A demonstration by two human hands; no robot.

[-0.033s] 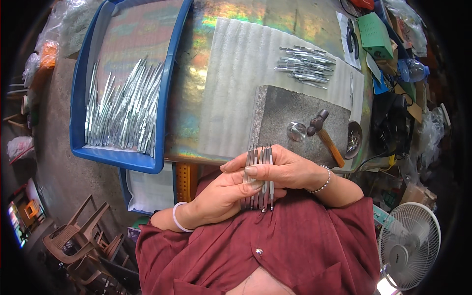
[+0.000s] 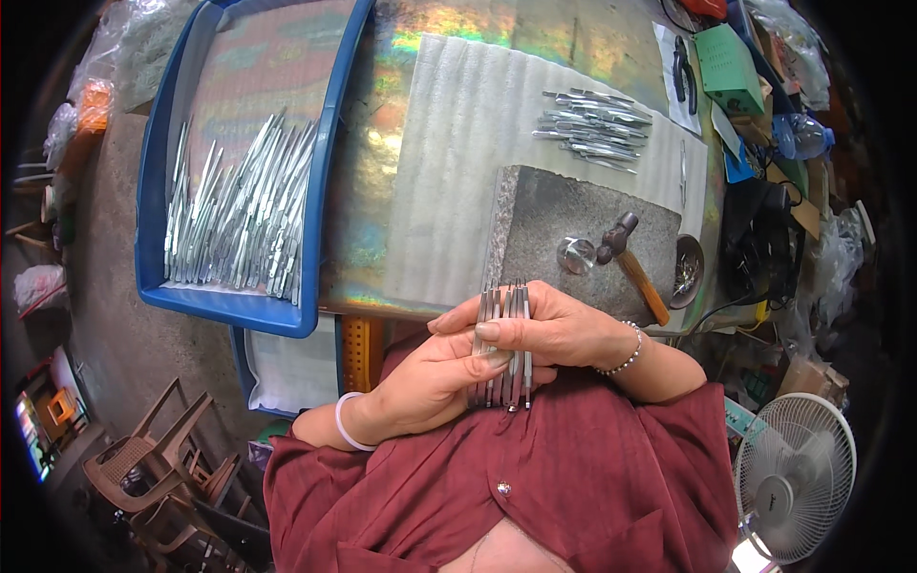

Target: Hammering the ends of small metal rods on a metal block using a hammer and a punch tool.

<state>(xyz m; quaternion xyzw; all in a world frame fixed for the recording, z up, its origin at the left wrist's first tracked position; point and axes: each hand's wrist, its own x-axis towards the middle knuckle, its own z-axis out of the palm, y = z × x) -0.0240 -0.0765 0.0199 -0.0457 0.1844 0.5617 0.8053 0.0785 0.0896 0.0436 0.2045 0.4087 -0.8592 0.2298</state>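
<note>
A bundle of several slim metal rods (image 2: 517, 307) stands upright before my body, at the table's front edge. My left hand (image 2: 427, 380) grips its lower part, thumb across the rods. My right hand (image 2: 564, 329) closes on it higher up, its thumb lying over the front. Parts of the rods are hidden behind my fingers. Just beyond my hands lies a dark stone block (image 2: 540, 215), bearing a hammer (image 2: 632, 267) with a wooden handle and a round shiny metal piece (image 2: 576, 255). Similar rods form a loose pile (image 2: 594, 129) on the white foam sheet (image 2: 439, 162).
At the left, a blue tray (image 2: 326, 162) holds many more metal rods (image 2: 250, 215). Right of the block sits a dark bowl (image 2: 699, 250) with small shiny bits. Farther back are pliers (image 2: 684, 76) and a green box (image 2: 729, 69). A white fan (image 2: 798, 477) stands lower right, brown chairs (image 2: 143, 458) lower left.
</note>
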